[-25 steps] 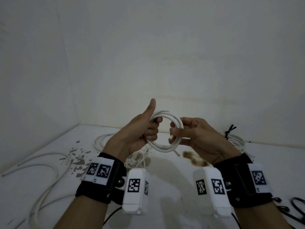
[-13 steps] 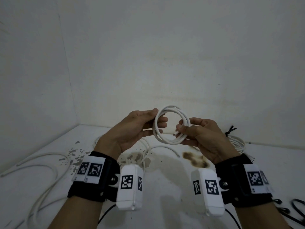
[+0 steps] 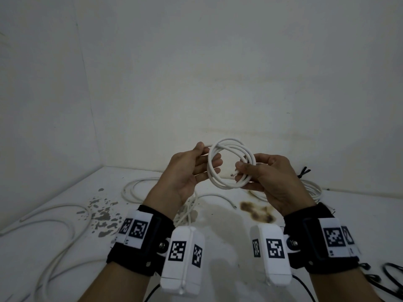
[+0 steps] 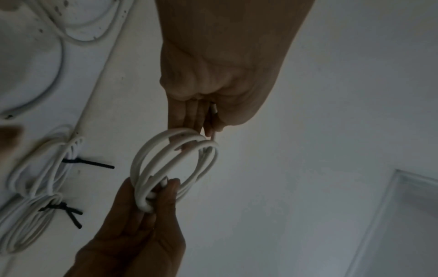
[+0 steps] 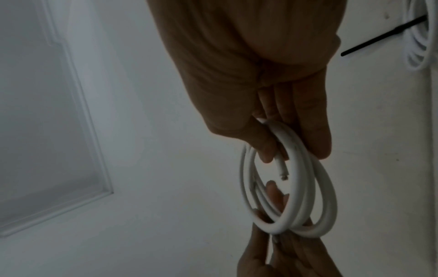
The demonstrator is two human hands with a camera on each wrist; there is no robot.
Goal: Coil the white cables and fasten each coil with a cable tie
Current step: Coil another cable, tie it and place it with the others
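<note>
I hold a small coil of white cable (image 3: pixel 231 164) upright in the air before me, over a white surface (image 3: pixel 218 225). My left hand (image 3: pixel 206 152) pinches the coil's upper left side between thumb and fingers. My right hand (image 3: pixel 244 171) pinches the right side, and a short bare cable end (image 3: pixel 233 174) pokes out past its thumb into the ring. In the left wrist view the coil (image 4: pixel 175 168) spans between the two hands. The right wrist view shows the coil's (image 5: pixel 296 187) loops lying loosely apart. No tie is on this coil.
Loose white cables (image 3: pixel 65 216) trail over the surface at the left. Tied coils (image 4: pixel 47 168) with black cable ties (image 4: pixel 87 163) lie at the back right by the wall. Black ties (image 3: pixel 392 273) lie at the lower right. A brown stain (image 3: pixel 257 212) marks the middle.
My left thumb came down from upright onto the coil. Both hands rose slightly and drew apart, and the coil's loops spread wider.
</note>
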